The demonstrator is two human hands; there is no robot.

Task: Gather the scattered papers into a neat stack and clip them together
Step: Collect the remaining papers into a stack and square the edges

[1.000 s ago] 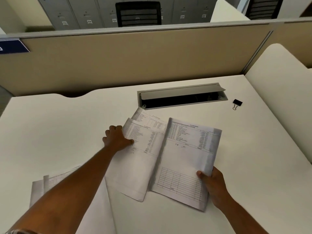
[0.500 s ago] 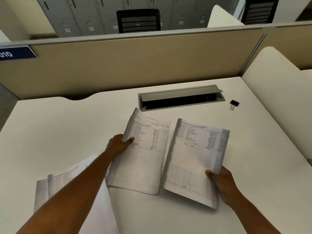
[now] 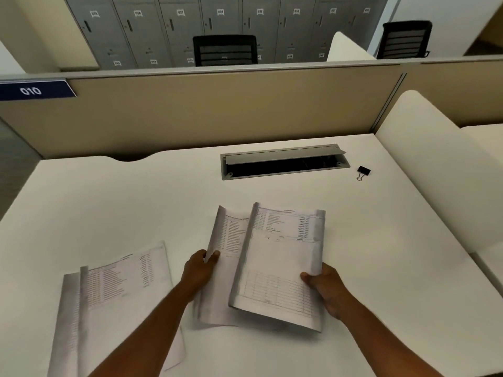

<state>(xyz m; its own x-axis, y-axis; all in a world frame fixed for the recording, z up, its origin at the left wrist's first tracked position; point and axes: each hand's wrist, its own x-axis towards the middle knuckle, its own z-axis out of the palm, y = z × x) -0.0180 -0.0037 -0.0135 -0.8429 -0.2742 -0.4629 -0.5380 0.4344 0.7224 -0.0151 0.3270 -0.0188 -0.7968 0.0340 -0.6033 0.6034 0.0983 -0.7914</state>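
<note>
On the white desk surface (image 3: 381, 254), the right hand (image 3: 325, 288) grips a printed white paper bundle (image 3: 283, 265) by its right edge, thumb on top and fingers curled beneath. The left hand (image 3: 197, 272) pinches the left edge of a second set of printed sheets (image 3: 224, 268), which the bundle overlaps. More loose printed pages (image 3: 114, 295) lie at 8 o'clock. A small black binder clip (image 3: 363, 171) rests at 1 o'clock, just beside the grey recessed cable tray (image 3: 283, 161).

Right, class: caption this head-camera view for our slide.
Left hand and right hand each grip papers; binder clip waits.
</note>
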